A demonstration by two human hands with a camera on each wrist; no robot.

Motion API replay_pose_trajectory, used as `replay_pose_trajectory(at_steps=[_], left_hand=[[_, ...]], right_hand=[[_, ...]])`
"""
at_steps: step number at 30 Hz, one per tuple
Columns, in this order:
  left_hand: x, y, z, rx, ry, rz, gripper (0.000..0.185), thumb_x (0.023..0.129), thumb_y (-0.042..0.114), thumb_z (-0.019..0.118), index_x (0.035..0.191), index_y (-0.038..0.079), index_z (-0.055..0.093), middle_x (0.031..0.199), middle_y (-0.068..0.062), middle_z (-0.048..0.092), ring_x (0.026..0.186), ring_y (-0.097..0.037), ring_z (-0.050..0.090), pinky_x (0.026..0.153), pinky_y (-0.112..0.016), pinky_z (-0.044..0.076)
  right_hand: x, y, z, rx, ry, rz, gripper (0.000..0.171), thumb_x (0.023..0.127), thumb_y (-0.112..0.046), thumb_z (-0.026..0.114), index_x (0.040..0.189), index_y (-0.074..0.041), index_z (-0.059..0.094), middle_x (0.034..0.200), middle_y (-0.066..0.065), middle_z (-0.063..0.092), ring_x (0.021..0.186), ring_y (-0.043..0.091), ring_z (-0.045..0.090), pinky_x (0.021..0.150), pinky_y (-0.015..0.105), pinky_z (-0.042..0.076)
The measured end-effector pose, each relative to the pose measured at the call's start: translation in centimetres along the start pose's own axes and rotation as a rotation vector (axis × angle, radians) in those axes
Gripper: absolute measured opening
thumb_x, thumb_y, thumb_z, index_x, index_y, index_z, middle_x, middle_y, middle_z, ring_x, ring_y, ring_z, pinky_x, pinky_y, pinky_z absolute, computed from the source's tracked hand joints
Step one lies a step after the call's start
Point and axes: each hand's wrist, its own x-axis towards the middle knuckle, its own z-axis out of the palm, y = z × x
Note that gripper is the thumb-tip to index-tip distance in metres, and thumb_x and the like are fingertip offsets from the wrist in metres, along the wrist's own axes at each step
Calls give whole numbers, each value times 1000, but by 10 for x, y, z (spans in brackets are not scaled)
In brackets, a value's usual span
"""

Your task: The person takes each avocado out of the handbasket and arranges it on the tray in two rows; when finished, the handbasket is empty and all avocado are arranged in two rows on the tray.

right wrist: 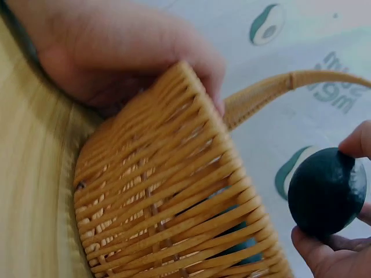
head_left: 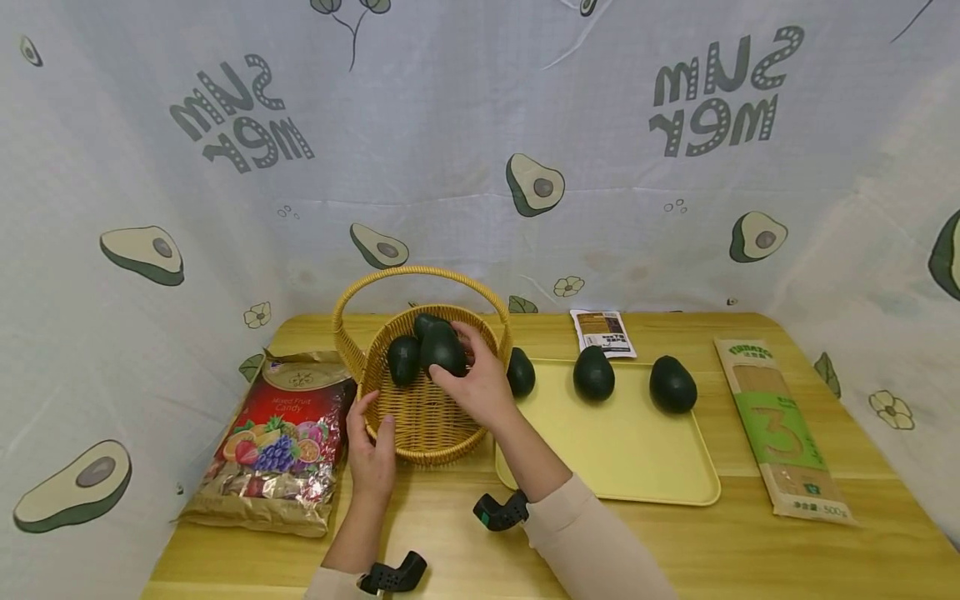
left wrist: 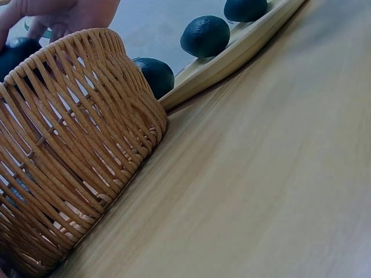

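The right hand (head_left: pixel 480 379) grips a dark avocado (head_left: pixel 442 350) over the wicker basket (head_left: pixel 420 421), just above the avocados (head_left: pixel 403 360) already inside; the left hand (head_left: pixel 375 454) curls round the basket's near rim, steadying it. This looks like the loading step — the fruit needs lowering and releasing among the others. Three more avocados (head_left: pixel 594 372) wait on the yellow tray (head_left: pixel 622 450) beside it; a candy bag (head_left: pixel 273 442) lies left.

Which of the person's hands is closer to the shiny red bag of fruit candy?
Left. The left hand grips the woven wicker basket's near rim, right beside the shiny red candy bag. The right hand holds a dark green avocado over the basket, farther away.
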Motion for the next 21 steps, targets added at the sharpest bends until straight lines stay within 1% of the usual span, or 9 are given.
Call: replay_pose_trajectory(at_steps=[3, 5, 8, 10, 13, 18, 21], left_hand=[[0, 0, 0, -3, 4, 5, 42, 102, 8, 53, 143, 7, 47, 153, -10, 41, 145, -26, 36, 119, -55, 26], [0, 0, 0, -5, 4, 8, 42, 101, 8, 53, 143, 7, 48, 153, -11, 41, 145, -26, 35, 119, -55, 25], [0, 0, 0, -5, 4, 8, 42, 101, 8, 54, 143, 6, 47, 153, -12, 41, 146, -27, 34, 121, -56, 24], [0, 0, 0, -2, 5, 9, 42, 101, 8, 54, 143, 6, 48, 153, -12, 41, 147, -28, 34, 121, -56, 23], [0, 0, -1, 2, 6, 4, 42, 101, 8, 54, 143, 7, 48, 153, -12, 41, 147, -28, 33, 121, -56, 23], [0, 0, 0, 7, 9, 1, 41, 102, 8, 53, 143, 8, 48, 153, -11, 42, 147, -27, 33, 121, -55, 23], [0, -1, 0, -1, 9, 0, 41, 102, 7, 53, 143, 7, 48, 153, -11, 42, 147, -27, 33, 120, -55, 23]], right_hand=[[-9, -3, -5, -1, -14, -40, 77, 86, -28, 76, 155, -24, 41, 145, 15, 55, 126, 38, 58, 94, 53, 55], [-15, -5, -9, -3, -27, -67, 79, 85, -26, 76, 155, -23, 40, 146, 15, 53, 127, 38, 57, 91, 51, 56], [-22, -7, -15, 9, -48, -86, 81, 84, -23, 78, 155, -26, 39, 147, 13, 51, 126, 36, 57, 87, 48, 57], [-26, -8, -19, 8, -61, -86, 83, 83, -23, 79, 155, -30, 38, 147, 11, 50, 125, 34, 56, 86, 45, 57], [-32, -9, -25, -1, -78, -80, 86, 81, -24, 80, 155, -34, 38, 144, 10, 49, 123, 33, 55, 86, 43, 56], [-41, -7, -37, -27, -101, -79, 88, 79, -26, 83, 155, -30, 38, 140, 12, 48, 121, 33, 52, 84, 40, 55], [-45, -5, -44, -23, -120, -72, 87, 79, -25, 84, 154, -27, 39, 139, 13, 48, 120, 34, 52, 86, 43, 56]])
